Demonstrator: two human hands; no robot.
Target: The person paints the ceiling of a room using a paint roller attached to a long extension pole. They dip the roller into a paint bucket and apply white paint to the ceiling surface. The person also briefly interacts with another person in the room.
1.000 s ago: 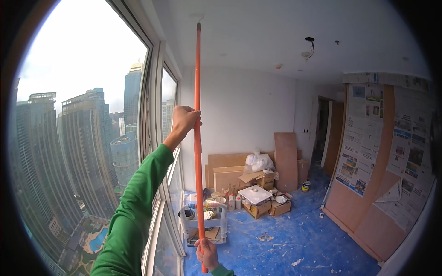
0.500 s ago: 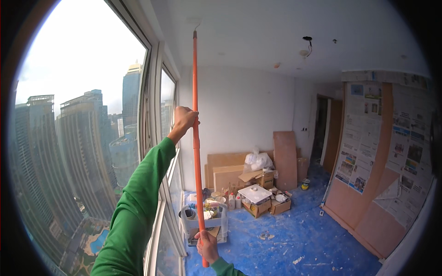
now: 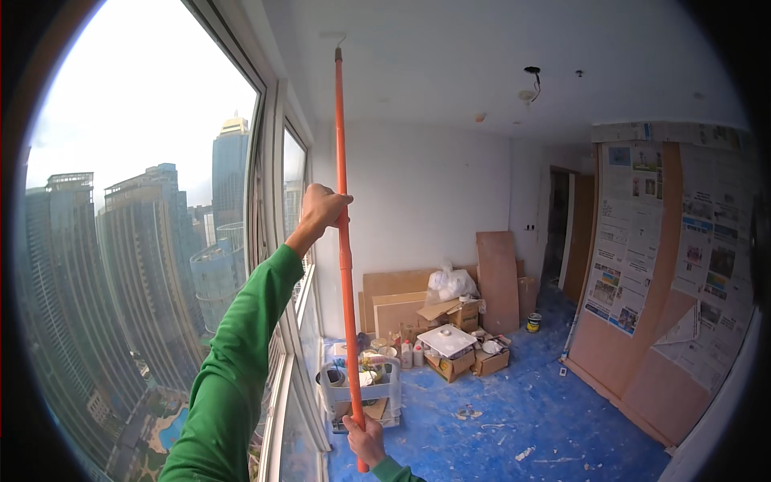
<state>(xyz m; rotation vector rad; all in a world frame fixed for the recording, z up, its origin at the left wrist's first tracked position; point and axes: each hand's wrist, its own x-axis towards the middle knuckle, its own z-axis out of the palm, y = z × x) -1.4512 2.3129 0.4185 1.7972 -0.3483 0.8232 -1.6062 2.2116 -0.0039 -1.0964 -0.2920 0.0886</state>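
A long orange extension pole (image 3: 346,289) stands nearly upright before me, leaning slightly with its top to the left. At its upper end a thin wire frame carries a pale paint roller (image 3: 331,34) against the white ceiling (image 3: 450,48); the roller hardly stands out from it. My left hand (image 3: 324,207), arm stretched out in a green sleeve, is closed round the upper part of the pole. Lower down, my right hand (image 3: 366,440) grips the pole close to its bottom end.
Large windows (image 3: 259,161) line the left side. By them stands a clear plastic bin (image 3: 360,394) of supplies. Cartons (image 3: 450,365), boards (image 3: 498,277) and a white bag (image 3: 451,283) lie near the far wall. Newspaper-covered panels (image 3: 634,241) stand right. Blue sheeting (image 3: 490,418) covers the floor. Wires hang from a ceiling hole (image 3: 532,71).
The pole's top and roller sit slightly higher in the picture, and its lower end with my right hand slightly lower. Both hands keep their grip. The view has shifted a little.
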